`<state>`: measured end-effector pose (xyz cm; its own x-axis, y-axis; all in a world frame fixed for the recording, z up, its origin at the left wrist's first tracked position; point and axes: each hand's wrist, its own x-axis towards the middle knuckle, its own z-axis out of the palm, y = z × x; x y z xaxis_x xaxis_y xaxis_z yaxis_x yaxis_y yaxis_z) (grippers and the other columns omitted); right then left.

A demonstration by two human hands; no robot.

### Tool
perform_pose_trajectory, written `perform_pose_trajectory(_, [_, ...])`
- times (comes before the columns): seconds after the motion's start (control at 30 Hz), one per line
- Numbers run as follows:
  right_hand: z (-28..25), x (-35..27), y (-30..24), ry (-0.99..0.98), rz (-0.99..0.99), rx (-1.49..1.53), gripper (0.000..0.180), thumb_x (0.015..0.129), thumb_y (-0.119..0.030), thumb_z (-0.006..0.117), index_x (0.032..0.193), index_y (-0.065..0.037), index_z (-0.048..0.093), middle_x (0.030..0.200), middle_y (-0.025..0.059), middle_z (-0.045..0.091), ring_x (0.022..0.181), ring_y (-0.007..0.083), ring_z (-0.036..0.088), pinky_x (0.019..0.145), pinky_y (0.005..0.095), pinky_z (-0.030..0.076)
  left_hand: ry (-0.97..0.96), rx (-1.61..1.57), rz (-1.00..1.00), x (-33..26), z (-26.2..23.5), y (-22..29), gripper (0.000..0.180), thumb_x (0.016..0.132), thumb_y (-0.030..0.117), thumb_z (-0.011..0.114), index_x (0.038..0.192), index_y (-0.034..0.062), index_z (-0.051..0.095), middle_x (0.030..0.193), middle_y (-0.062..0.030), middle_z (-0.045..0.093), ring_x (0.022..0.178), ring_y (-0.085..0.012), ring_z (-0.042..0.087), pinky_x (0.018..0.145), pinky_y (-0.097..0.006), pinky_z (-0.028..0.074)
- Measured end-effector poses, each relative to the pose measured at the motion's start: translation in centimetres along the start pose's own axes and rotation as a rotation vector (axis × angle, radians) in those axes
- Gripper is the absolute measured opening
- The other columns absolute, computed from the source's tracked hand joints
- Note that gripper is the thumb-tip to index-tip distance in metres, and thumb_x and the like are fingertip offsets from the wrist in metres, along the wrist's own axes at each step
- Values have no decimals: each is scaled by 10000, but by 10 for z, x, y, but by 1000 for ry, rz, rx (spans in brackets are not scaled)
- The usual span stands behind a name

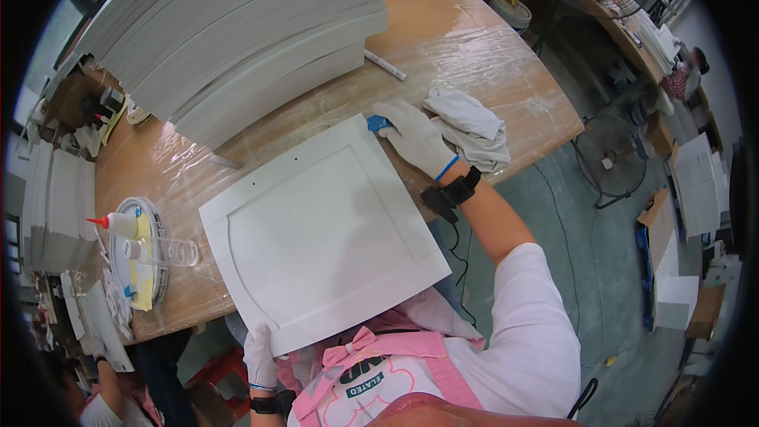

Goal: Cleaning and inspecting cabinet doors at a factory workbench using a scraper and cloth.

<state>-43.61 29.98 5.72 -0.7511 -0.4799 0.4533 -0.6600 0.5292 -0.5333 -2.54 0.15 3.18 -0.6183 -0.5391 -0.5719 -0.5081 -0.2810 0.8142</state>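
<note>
A white cabinet door point(316, 229) with a grooved border and two small dark holes lies tilted across the table's near edge and over my lap. My gloved left hand point(261, 357) closes round its near left corner. At the far right corner, my gloved right hand point(415, 138) pinches a small blue pad point(378, 122) against the door's edge. The pad's exact kind is hard to tell. Beside the right hand lies a crumpled heap of white cloth point(470, 122). Both hands wear white knit gloves.
A tall stack of white panels point(261, 39) stands on the plastic-covered table point(506, 55). At left, a round tray point(162, 292) holds a red-tipped bottle point(118, 224) and a clear bottle point(178, 252). A floor fan point(607, 162) stands right. Another person's arm point(109, 387) shows lower left.
</note>
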Motion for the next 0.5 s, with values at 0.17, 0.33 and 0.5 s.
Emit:
perform_pose_trajectory(0.17, [-8,-5,-6,-39,-11,2,389,825,-90,637,1208,-124,579,1123,135,587,1045,354,575,902,434,479,17,5,-4,2,-2,-3,317,1001,395,544,1050,82,571,769,-43,644,531,-139,629,366,-242,476])
perform_pose_trajectory(0.33, [4,1,2,4,-5,-48,397,815,-69,638,1208,-87,584,1133,146,596,1059,351,576,915,421,484,11,8,-16,4,-3,-3,328,992,399,558,1067,80,567,777,-47,646,530,-144,631,360,-245,476])
perform_pose_trajectory(0.5, [7,3,1,48,-34,3,393,821,-75,637,1209,-98,579,1144,148,590,1058,359,572,918,430,478,8,1,-7,4,-5,-5,332,987,406,563,1054,81,574,771,-43,641,523,-139,625,361,-242,472])
